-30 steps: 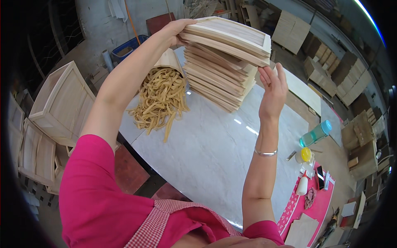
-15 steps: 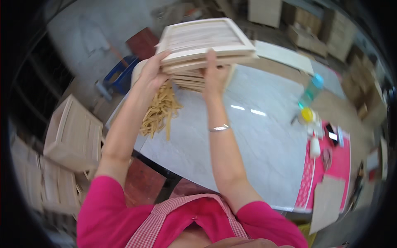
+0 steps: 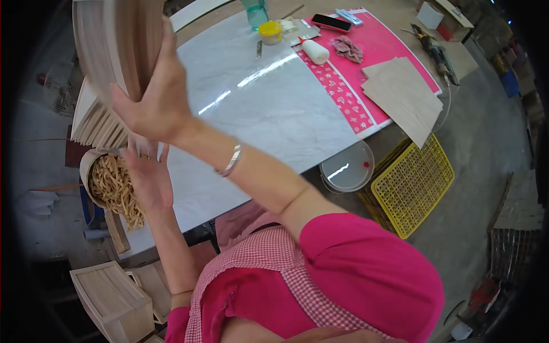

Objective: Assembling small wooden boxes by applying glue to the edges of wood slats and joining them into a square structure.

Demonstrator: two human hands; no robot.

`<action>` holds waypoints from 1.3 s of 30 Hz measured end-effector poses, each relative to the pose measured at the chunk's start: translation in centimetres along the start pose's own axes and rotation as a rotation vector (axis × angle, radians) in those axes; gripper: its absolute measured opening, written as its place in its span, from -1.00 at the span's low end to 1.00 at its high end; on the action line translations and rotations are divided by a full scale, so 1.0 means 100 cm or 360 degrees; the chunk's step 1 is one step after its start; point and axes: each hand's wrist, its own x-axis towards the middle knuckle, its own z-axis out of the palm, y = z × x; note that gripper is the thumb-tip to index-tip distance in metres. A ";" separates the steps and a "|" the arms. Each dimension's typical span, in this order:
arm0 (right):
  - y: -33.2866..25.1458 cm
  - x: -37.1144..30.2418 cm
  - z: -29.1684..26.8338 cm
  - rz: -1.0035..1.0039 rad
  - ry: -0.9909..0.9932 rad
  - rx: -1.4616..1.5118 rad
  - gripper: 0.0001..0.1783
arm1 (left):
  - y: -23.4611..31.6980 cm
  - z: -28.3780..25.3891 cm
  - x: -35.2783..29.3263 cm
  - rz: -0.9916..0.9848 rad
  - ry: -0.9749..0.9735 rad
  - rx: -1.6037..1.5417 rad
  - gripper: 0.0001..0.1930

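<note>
My right hand [image 3: 163, 97], with a silver bracelet on its wrist, grips the edge of a few pale framed wooden panels [image 3: 123, 48]. They are stood on edge at the upper left, smeared by motion, their top cut off by the picture's rim. Below them my left hand [image 3: 151, 177] is open with its fingers spread, and nothing shows in it. Beside it, tan band-like strips [image 3: 117, 186] spill from a cream container [image 3: 88, 168] lying on its side. More similar wooden panels [image 3: 100, 123] stand in a stack behind the held ones.
The grey marbled tabletop [image 3: 257, 120] carries a yellow-lidded jar [image 3: 270, 32], a teal bottle [image 3: 254, 11], a white squeeze bottle [image 3: 314, 51], a phone [image 3: 330, 23] and thin boards [image 3: 400, 94] on a pink sheet. A yellow crate [image 3: 414, 186] and wooden boxes [image 3: 114, 294] stand beside the table.
The view has swung right. The panels have tipped from roughly flat to on edge, staying in my right hand. My left hand has come off them and dropped lower.
</note>
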 end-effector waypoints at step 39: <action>0.167 -0.023 -0.136 -0.0404 -0.1800 -0.1759 -0.56 | -0.071 -0.052 -0.118 -0.1477 0.0445 -0.0494 -0.53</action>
